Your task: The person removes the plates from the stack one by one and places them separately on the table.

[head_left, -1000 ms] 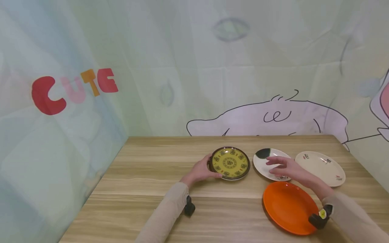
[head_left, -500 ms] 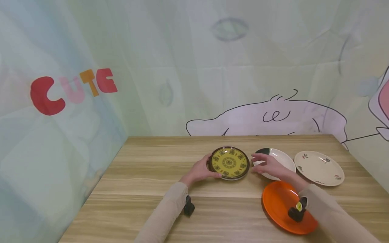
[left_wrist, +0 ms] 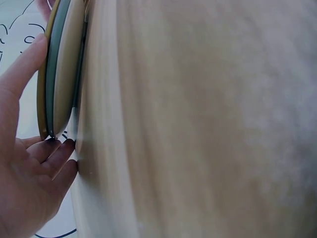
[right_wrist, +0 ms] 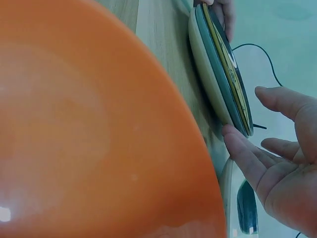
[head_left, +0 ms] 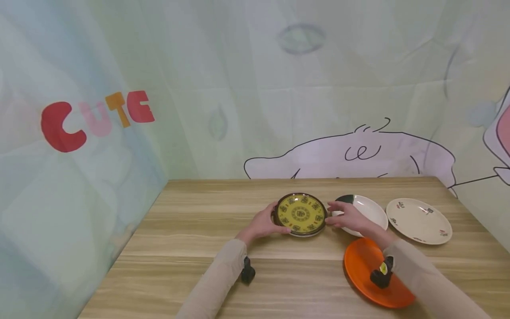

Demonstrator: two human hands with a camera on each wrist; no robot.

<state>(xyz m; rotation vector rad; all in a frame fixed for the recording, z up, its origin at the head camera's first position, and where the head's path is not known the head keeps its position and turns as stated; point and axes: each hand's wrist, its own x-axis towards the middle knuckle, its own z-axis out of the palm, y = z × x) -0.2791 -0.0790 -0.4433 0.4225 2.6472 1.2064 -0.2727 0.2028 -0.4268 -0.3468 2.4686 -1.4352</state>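
A yellow patterned plate with a dark rim tops a small stack near the table's middle. Edge-on in the left wrist view, a teal plate and a cream plate show beneath it. My left hand holds the stack's left side, thumb on the near rim and fingers around the edge. On the other side, my right hand has its fingers extended. In the right wrist view its fingertips touch the stack's edge, while the thumb stands apart. Behind this hand lies a white plate with a dark green patch.
An orange plate lies at the near right, partly under my right forearm. Farther right is a cream oval plate with small motifs. A printed cloth hangs behind the wooden table.
My right hand has moved left from above the white plate to the right edge of the stack. The left hand and the plates stay in place.
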